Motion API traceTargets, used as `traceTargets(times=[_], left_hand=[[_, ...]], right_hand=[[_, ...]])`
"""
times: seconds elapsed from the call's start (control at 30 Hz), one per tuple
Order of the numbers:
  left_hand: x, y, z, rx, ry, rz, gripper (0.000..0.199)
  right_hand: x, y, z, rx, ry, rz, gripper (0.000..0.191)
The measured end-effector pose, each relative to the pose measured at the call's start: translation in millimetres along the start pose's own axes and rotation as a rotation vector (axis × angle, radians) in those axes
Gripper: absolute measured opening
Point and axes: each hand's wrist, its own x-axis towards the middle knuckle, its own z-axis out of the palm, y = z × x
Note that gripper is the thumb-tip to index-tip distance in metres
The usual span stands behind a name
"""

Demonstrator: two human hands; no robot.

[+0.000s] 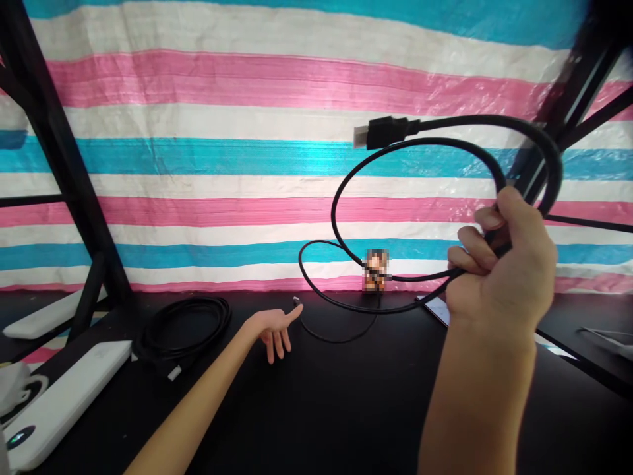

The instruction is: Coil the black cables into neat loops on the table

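My right hand is raised, its fingers wrapped round a black HDMI cable. The cable hangs from it in loose loops, and its metal-tipped plug points left in the air. A thinner-looking stretch runs down to the black tabletop. At its far end a small plug shows beside the thumb of my left hand. That hand holds nothing: its thumb is stretched out and its fingers hang apart over the table. Whether the thumb touches the plug, I cannot tell.
A coiled black cable lies to the left, near a long white device and a white adapter with its cord. A flat, phone-like item is partly behind my right wrist. A striped plastic sheet hangs behind, between black frame posts.
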Motion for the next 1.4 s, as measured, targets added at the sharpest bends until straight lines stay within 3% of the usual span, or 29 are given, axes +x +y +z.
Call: traceTargets(times=[0.13, 0.27, 0.43, 0.57, 0.67, 0.83, 0.97, 1.23, 1.33, 1.4], left_hand=[[6.5, 1.4, 11.3, -0.163, -0.123, 0.115, 0.074], [11.7, 3.7, 14.1, -0.414, -0.056, 0.279, 0.057], [-3.4, 10.3, -11.3, -0.669, 0.185, 0.503, 0.039], [-41.3, 18.9, -41.7, -0.775, 0.462, 0.721, 0.041], [-74.5, 21.2, -59.4, -0.789, 0.706, 0.865, 0.040], [-109.9, 9.3, -82.8, -0.750, 1.015, 0.887, 0.033], [-117.2, -7.9, -100.5, -0.734, 1.192, 0.812, 0.030], [-131.6, -34.6, -125.0, -0.833, 1.512, 0.769, 0.029], [-139.8, -40.3, -131.1, -0.912, 1.620, 0.796, 0.034], [-144.5, -41.4, -132.6, -0.934, 1.678, 0.830, 0.036]], right_hand=[[1.5, -1.0, -0.8, 0.061, -0.008, 0.042, 0.021], [3.2, 1.5, -0.1, 0.068, -0.042, 0.062, 0.023], [9.8, 13.6, -2.4, 0.031, -0.097, 0.067, 0.030], [23.5, 41.1, -11.2, -0.067, -0.161, 0.198, 0.028], [33.5, 69.0, -20.8, -0.274, -0.150, 0.340, 0.022], [41.2, 97.1, -36.5, -0.486, -0.243, 0.509, 0.026], [47.3, 101.7, -46.0, -0.369, -0.124, 0.550, 0.032], [59.9, 91.9, -63.6, -0.090, 0.357, 0.394, 0.041], [64.7, 82.0, -71.6, 0.076, 0.416, 0.395, 0.051], [67.3, 77.0, -75.0, 0.125, 0.360, 0.435, 0.053]])
